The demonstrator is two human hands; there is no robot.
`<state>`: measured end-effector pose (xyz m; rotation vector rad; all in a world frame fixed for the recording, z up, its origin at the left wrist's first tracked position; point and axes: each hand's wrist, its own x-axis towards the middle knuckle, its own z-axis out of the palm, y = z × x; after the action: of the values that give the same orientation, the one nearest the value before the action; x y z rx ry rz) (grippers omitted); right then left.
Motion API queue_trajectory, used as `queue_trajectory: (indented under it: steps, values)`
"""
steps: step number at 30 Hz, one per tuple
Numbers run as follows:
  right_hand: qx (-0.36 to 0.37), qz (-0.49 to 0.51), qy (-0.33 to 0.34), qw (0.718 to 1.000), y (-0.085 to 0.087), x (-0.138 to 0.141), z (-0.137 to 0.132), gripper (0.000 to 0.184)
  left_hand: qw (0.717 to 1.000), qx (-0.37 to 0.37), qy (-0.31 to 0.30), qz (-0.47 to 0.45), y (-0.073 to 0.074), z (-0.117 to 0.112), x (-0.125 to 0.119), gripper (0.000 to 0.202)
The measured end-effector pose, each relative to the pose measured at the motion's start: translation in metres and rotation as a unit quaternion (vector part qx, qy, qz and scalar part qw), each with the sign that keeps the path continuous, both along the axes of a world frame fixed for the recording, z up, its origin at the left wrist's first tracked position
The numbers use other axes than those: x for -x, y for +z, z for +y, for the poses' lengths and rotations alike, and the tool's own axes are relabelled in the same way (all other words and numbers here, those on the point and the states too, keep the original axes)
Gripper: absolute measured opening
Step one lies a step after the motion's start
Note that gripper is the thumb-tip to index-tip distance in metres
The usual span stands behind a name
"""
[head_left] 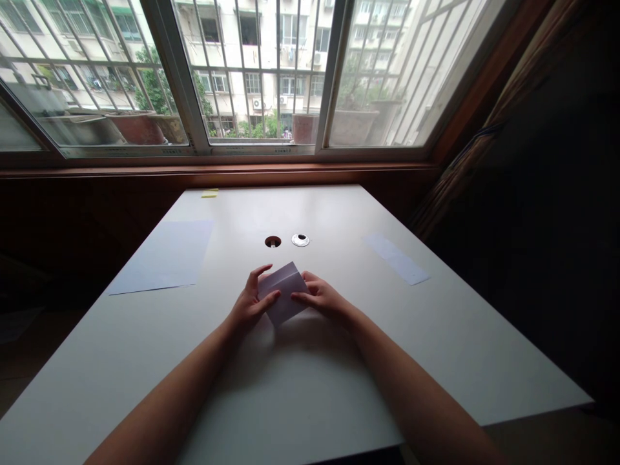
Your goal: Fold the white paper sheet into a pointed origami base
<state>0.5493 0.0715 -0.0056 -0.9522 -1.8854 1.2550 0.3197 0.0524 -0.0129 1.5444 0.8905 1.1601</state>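
Note:
A folded piece of white paper (285, 298) is held between my two hands, tilted above the middle of the white table. My left hand (252, 298) grips its left side, thumb on the near face and index finger raised off it. On the right side, my right hand (322, 296) pinches the paper with the thumb in front and the other fingers partly hidden behind. A crease runs across the upper part of the paper. Its shadow falls on the table (310, 400) below.
Flat paper sheets (162, 255) lie at the left, and a paper strip (396, 257) at the right. Beyond my hands are a round cable hole (272, 241) and a round grommet cover (300, 240). Yellow tape (210, 193) marks the far edge, below a barred window (256, 77).

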Motion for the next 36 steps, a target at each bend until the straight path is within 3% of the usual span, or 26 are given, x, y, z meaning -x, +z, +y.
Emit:
queue_trajectory:
  steps: [9,14,21,28,32,36]
  values:
    - [0.016,0.000,-0.078,0.997,-0.0070,0.0000,0.0046,0.041,0.995,0.001,-0.033,0.099,0.0005,0.0026,0.0047,0.050]
    - [0.019,0.009,-0.086,0.996,-0.0090,-0.0003,0.0057,0.039,0.996,0.007,-0.042,0.074,-0.0019,0.0028,0.0025,0.047]
    - [0.015,-0.001,-0.042,0.999,-0.0037,-0.0010,0.0026,0.038,0.995,0.081,-0.060,0.018,-0.0009,0.0023,0.0012,0.048]
    - [-0.014,-0.010,-0.005,1.000,-0.0027,-0.0030,0.0024,0.037,0.994,0.082,-0.035,0.068,0.0036,0.0007,0.0003,0.029]
    - [0.036,0.027,-0.039,0.998,-0.0080,-0.0026,0.0027,0.036,0.994,0.099,-0.009,0.040,0.0035,-0.0001,-0.0003,0.029]
    - [0.080,0.125,-0.071,0.986,-0.0076,-0.0005,0.0004,0.057,0.993,0.107,0.048,-0.025,0.0008,0.0034,-0.0011,0.028]
